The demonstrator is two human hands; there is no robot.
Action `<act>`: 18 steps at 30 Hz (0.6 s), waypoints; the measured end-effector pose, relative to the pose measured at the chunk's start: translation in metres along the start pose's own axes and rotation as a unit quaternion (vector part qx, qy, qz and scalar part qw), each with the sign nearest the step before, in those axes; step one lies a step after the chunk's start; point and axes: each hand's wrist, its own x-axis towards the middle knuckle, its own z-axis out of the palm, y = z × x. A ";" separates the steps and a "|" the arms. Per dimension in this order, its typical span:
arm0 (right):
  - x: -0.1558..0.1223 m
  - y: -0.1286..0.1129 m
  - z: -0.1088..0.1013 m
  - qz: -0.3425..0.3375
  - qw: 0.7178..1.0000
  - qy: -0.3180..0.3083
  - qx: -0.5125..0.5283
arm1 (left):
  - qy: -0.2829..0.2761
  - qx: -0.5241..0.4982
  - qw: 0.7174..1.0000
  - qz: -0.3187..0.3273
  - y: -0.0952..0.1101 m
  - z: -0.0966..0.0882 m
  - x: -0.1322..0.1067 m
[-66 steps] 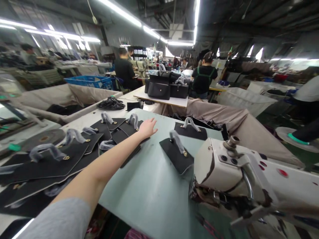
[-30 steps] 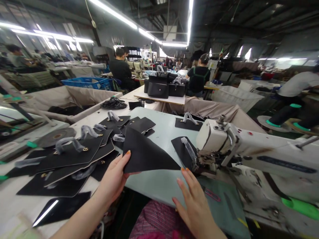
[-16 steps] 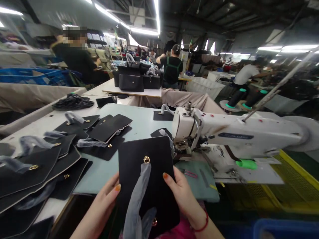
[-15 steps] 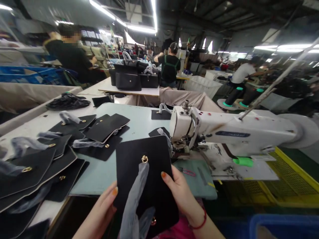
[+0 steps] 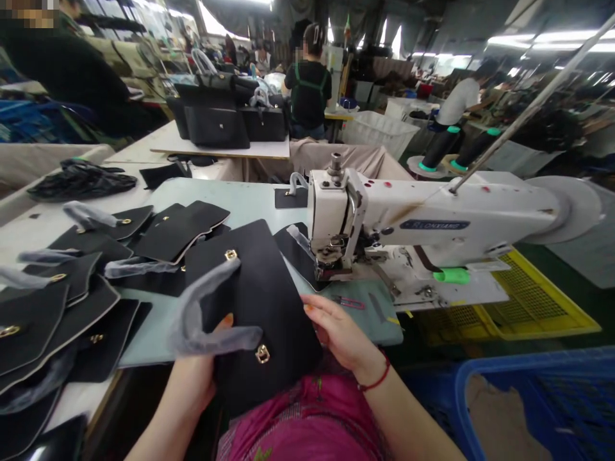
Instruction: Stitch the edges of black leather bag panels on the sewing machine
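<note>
Black leather panel (image 5: 262,288) lies half off the counter (image 5: 250,195) over my lap, left hand (image 5: 196,378) and right hand (image 5: 339,333) gripping its sides, and its floppy wrapped handle (image 5: 202,314) might snag under the sewing machine (image 5: 346,214).

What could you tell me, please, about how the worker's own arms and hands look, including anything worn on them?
Both forearms are bare, with no sleeve showing and no gloves. The left hand and right hand have orange-painted fingernails. A thin red cord bracelet circles the right wrist. No rings or watch are visible.
</note>
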 end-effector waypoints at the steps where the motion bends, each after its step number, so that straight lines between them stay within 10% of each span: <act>1: -0.003 0.000 -0.003 0.017 1.000 -0.012 0.008 | 0.020 -0.041 0.998 -0.032 0.007 0.001 0.002; 8: -0.016 -0.005 -0.014 0.022 0.993 -0.100 0.057 | 0.089 -0.233 0.963 -0.105 0.028 0.014 0.000; 18: -0.021 -0.009 -0.007 -0.002 0.996 -0.053 -0.075 | 0.084 -0.289 0.949 -0.091 0.023 0.018 0.008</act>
